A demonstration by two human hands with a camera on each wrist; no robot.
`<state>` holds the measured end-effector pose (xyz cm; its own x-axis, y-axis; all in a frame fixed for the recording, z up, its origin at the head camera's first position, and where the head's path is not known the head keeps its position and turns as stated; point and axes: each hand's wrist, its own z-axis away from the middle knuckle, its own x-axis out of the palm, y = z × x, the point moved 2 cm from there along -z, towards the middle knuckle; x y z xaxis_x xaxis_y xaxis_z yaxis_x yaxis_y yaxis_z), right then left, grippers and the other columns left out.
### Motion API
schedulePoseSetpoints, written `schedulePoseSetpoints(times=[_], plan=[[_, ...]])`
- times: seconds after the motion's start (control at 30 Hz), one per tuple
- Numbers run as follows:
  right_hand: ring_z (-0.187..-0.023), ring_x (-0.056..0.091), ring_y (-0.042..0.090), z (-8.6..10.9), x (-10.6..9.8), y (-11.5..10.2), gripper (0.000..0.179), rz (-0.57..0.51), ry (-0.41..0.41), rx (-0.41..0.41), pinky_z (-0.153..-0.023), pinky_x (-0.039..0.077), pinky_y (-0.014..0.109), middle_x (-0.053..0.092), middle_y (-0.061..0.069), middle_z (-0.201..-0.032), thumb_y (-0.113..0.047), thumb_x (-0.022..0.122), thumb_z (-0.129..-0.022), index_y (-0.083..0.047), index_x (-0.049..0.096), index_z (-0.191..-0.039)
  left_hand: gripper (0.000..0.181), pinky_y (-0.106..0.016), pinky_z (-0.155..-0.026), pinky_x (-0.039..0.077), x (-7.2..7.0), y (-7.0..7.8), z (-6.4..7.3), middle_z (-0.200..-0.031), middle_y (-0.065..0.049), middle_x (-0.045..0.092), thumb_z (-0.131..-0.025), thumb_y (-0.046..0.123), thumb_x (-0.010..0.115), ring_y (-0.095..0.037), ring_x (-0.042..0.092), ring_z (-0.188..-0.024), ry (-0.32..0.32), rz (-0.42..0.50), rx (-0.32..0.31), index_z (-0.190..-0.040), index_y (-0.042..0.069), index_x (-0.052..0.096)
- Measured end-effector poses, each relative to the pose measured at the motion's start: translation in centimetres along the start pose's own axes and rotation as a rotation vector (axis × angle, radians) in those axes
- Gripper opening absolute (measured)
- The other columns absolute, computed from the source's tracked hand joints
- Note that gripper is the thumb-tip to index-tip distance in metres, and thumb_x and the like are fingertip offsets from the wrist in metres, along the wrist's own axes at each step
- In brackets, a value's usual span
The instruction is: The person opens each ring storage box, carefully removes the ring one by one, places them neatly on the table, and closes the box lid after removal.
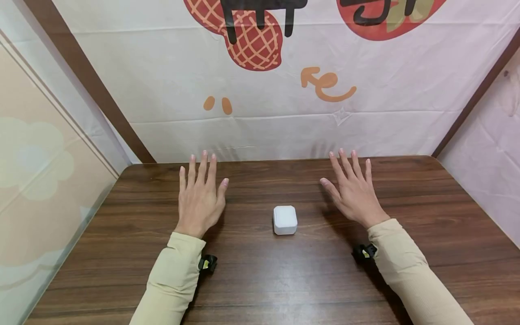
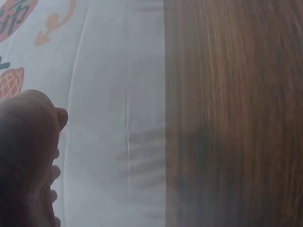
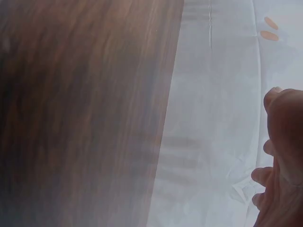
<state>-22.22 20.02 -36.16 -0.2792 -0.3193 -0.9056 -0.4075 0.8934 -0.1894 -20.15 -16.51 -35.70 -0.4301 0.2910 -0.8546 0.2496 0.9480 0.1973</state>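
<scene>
A small white box (image 1: 285, 220) with rounded, bevelled corners sits on the dark wood table (image 1: 276, 280), between the two hands. To its left, the left hand (image 1: 200, 198) is held palm down with straight, spread fingers and nothing in it. The right hand (image 1: 356, 194) mirrors it on the other side, fingers straight and spread, also holding nothing. Both hands are apart from the box, fingertips toward the table's far edge. In the left wrist view the left hand (image 2: 28, 151) shows at the left side; the right wrist view has the right hand (image 3: 286, 146) at its right side. Neither wrist view shows the box.
A white printed cloth (image 1: 268, 135) with red and orange drawings hangs behind the table's far edge. More cloth panels stand at the left (image 1: 44, 180) and right sides. Each sleeved wrist carries a small black device, such as the left wrist camera (image 1: 208, 263).
</scene>
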Motion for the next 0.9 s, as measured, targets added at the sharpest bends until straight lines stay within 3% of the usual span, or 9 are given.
schedulePoseSetpoints(times=[0.3,0.53,0.7,0.9], plan=[[-0.153,0.012,0.036,-0.2,-0.1,-0.2,0.072,-0.052,0.066,-0.026,-0.12,-0.001,0.059,0.026,0.022,-0.163,-0.048,0.046,-0.106,-0.009,0.024,-0.161,0.073,-0.055,-0.121,0.011,0.5,1.0,0.0,-0.163,-0.023,0.025,-0.105,0.041,0.049,-0.04,0.015,-0.152,-0.069,0.112,-0.007,-0.159,0.0,0.023],[-0.139,0.038,0.043,-0.3,-0.3,-0.6,0.062,-0.152,0.16,-0.076,-0.115,0.024,0.059,0.047,0.026,-0.146,-0.036,0.059,-0.103,0.002,0.043,-0.149,0.07,-0.054,-0.116,0.028,1.0,2.5,0.2,-0.154,-0.021,0.041,-0.099,0.033,0.063,-0.039,0.034,-0.143,-0.228,0.346,-0.035,-0.155,0.001,0.035],[-0.134,0.045,0.042,-0.2,-0.4,-1.3,0.057,-0.272,0.08,-0.002,-0.108,0.035,0.06,0.052,0.024,-0.142,-0.035,0.061,-0.102,-0.001,0.048,-0.146,0.067,-0.052,-0.108,0.039,1.5,3.8,0.5,-0.14,-0.019,0.054,-0.094,0.027,0.071,-0.035,0.048,-0.131,-0.37,0.502,-0.031,-0.151,0.003,0.043],[-0.122,0.058,0.039,-0.3,-0.4,-2.0,0.052,-0.39,-0.013,0.004,-0.101,0.044,0.055,0.062,0.021,-0.132,-0.032,0.066,-0.1,-0.002,0.055,-0.141,0.067,-0.047,-0.099,0.047,2.4,5.1,0.8,-0.125,-0.017,0.062,-0.088,0.016,0.079,-0.032,0.058,-0.115,-0.486,0.634,0.073,-0.144,-0.003,0.048]])
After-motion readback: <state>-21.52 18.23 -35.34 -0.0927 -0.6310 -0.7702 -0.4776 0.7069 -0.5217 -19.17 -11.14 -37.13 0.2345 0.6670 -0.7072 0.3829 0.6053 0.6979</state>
